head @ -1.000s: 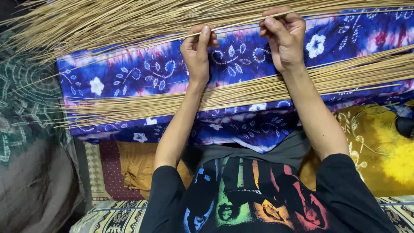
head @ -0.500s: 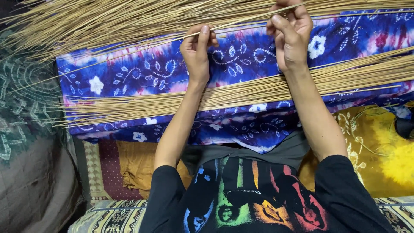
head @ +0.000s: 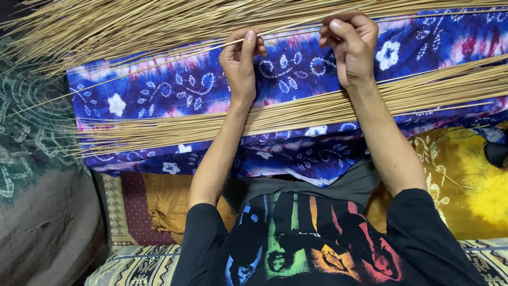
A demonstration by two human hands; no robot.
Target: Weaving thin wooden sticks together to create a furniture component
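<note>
Your sticks point(head: 328, 108) are pale tan. The cloth point(head: 296, 74) under them is blue-purple tie-dye with white flowers. Your shirt point(head: 312, 238) is black with red, yellow, green bands. The mat point(head: 476, 185) is yellow; the cushion point(head: 32, 143) is dark green with a pale pattern.

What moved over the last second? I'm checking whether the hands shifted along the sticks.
The right hand rose slightly toward the far stick pile. The left hand kept its pinch on a single thin stick. The near bundle and blue cloth stayed put.
</note>
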